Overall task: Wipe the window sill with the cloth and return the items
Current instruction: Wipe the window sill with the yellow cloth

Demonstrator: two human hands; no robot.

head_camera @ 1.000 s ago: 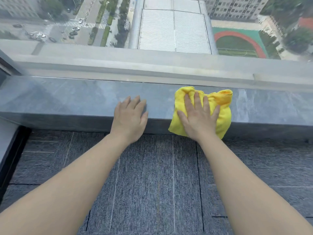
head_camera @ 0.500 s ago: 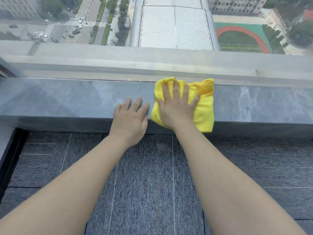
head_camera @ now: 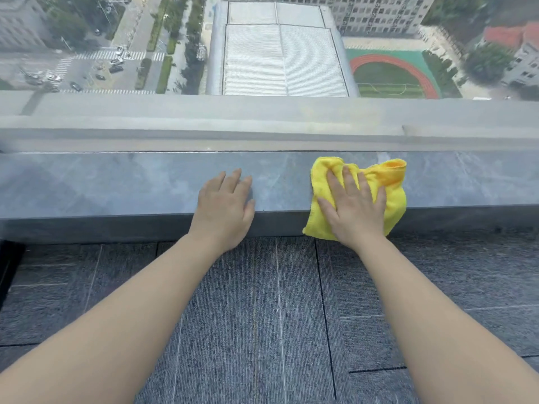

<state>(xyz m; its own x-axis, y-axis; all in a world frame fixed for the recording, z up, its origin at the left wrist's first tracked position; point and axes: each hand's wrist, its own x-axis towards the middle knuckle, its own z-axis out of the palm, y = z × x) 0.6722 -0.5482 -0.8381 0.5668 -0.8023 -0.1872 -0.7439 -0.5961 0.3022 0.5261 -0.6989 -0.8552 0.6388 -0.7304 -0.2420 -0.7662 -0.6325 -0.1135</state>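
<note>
A crumpled yellow cloth [head_camera: 392, 182] lies on the grey marble window sill [head_camera: 116, 185], right of centre, with its near edge hanging over the sill's front. My right hand [head_camera: 354, 207] presses flat on the cloth, fingers straight and spread. My left hand [head_camera: 224, 207] rests flat on the bare sill a little to the left, fingers straight, holding nothing. A gap of bare sill separates the two hands.
Behind the sill runs the window glass with a pale outer ledge [head_camera: 262, 123] and a street far below. Grey carpet tiles [head_camera: 262, 316] cover the floor under my arms. A dark edge [head_camera: 8, 266] stands at the far left.
My right hand slid the cloth left toward my left hand, then back to the right and nearer the sill's front edge. My left hand stayed in place.
</note>
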